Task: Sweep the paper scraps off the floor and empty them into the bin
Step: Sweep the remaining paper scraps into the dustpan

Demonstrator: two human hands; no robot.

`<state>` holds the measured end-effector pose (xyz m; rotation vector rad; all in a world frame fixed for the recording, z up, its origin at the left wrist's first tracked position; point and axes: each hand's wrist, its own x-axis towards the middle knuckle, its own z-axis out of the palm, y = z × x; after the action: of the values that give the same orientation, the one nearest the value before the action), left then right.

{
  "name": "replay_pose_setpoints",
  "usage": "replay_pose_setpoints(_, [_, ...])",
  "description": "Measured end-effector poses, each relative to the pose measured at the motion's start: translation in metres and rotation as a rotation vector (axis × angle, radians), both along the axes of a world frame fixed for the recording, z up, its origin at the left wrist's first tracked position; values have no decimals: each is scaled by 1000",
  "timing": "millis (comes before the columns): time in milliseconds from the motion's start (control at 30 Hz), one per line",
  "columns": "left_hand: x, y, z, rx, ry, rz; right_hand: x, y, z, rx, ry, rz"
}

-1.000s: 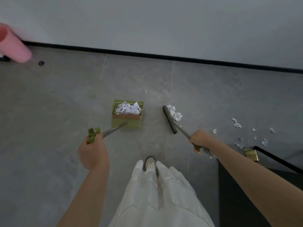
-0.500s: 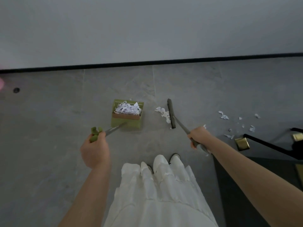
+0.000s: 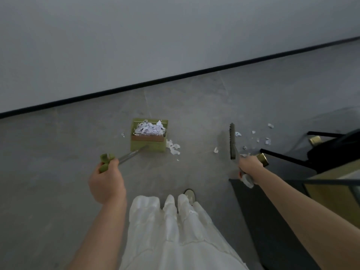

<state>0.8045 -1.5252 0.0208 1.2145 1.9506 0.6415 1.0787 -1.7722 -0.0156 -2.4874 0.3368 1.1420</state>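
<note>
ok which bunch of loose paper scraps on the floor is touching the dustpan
The scraps at the dustpan's right front corner. The other bunch lies scattered apart, right of the broom head near the chair leg.

Green plastic dustpan (image 3: 149, 141) on grey tiled floor (image 3: 58, 152), white paper scraps (image 3: 149, 128) heaped inside; small scrap pile (image 3: 174, 148) just right of it. Dark long-handled broom head (image 3: 232, 141) farther right, loose white scraps (image 3: 267, 141) beyond, near black metal chair leg (image 3: 282, 157).
</note>
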Motion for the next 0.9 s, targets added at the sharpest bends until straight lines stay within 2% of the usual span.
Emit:
replay_pose_setpoints(333, [100, -15, -8, -38, -24, -44, 66, -51, -9, -118, 0, -188])
replay_pose_setpoints(500, [130, -10, -11, -40, 1, -77, 82, -53, -22, -58, 68, -278])
replay_pose_setpoints(900, [198, 58, -18, -105, 53, -237, 76, 39, -15, 163, 245, -505])
